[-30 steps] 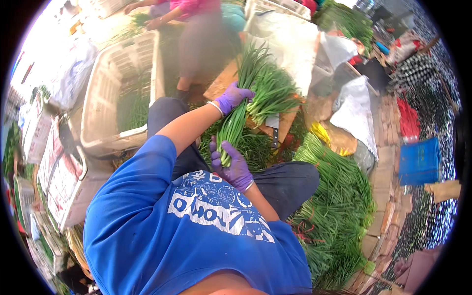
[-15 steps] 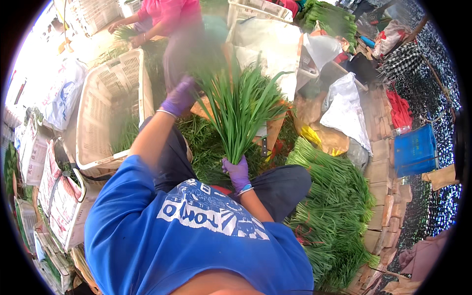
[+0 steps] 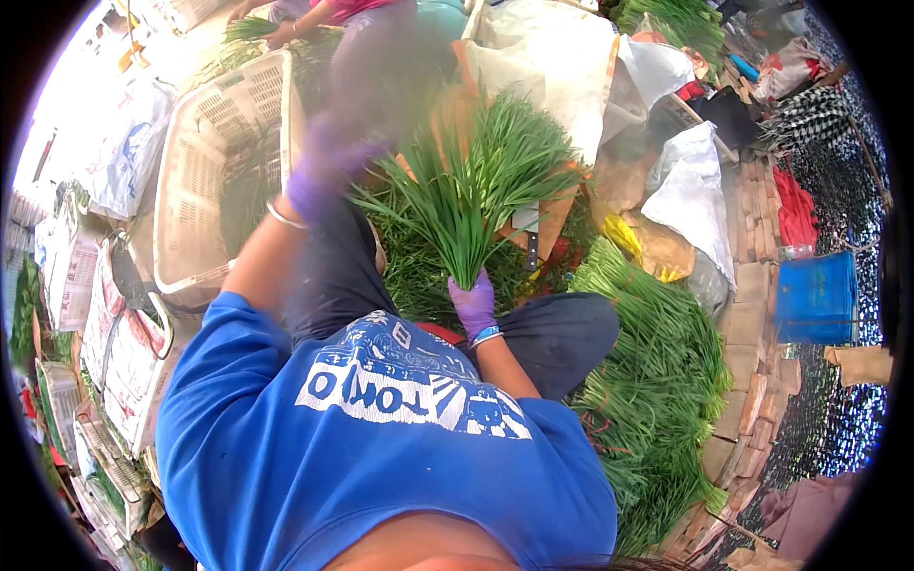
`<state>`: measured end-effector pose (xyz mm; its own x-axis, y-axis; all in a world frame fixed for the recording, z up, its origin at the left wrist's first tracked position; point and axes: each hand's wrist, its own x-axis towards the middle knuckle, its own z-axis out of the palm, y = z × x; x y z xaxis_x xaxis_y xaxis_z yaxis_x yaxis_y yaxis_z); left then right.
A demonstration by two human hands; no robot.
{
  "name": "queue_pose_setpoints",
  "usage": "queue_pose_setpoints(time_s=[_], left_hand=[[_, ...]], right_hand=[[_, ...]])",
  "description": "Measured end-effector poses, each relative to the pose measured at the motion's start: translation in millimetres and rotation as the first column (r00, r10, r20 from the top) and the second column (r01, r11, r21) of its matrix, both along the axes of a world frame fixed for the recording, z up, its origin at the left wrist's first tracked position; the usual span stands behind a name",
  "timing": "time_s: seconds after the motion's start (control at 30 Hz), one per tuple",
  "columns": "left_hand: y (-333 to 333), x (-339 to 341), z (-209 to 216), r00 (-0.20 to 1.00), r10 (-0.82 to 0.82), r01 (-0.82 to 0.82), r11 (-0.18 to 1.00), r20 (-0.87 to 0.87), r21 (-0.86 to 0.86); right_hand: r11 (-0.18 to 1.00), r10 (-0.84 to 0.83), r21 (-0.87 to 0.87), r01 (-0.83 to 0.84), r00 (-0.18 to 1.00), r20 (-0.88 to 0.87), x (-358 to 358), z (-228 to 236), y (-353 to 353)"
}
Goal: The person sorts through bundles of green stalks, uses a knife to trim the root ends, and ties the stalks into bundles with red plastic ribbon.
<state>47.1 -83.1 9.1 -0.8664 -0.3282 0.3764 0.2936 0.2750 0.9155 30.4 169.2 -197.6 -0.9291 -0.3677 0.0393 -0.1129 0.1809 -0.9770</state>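
Observation:
I sit on the ground in a blue shirt and dark trousers, wearing purple gloves. My right hand [image 3: 473, 303] grips the stem end of a bunch of long green leaves [image 3: 476, 181], which fans upward in front of me. My left hand [image 3: 319, 169] is raised and blurred, just left of the bunch's leaf tips, apart from them and holding nothing. More loose green leaves [image 3: 419, 266] lie on the ground under the bunch, between my legs.
A white plastic crate [image 3: 195, 171] with greens stands at my left. A large pile of green stalks [image 3: 657, 381] lies at my right. A knife [image 3: 530, 246] rests on a wooden board behind the bunch. Another person [image 3: 328, 19] works at the top. A blue bin [image 3: 814, 297] sits far right.
My right hand has stood the bunch upright and its leaves have spread. My left hand let go of the leaves and swung up and to the left.

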Motion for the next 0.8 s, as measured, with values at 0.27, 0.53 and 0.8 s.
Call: queue_pose_setpoints(time_s=[0.27,0.53,0.8], left_hand=[[98.7,-36.4,-32.6,0.935,-0.180,0.062,0.931,0.305,0.360],[70.7,-23.9,-26.9,0.988,0.109,-0.048,0.892,-0.110,0.450],[37.6,44.1,29.4,0.846,-0.237,0.353,0.920,0.478,-0.169]], right_hand=[[0.999,0.031,0.037,-0.032,0.999,0.031,6.8,2.0,4.1],[0.996,0.038,0.087,-0.033,0.997,-0.061,2.2,-2.6,7.2],[0.977,0.047,0.213,-0.011,0.985,-0.164,0.2,2.8,9.7]])
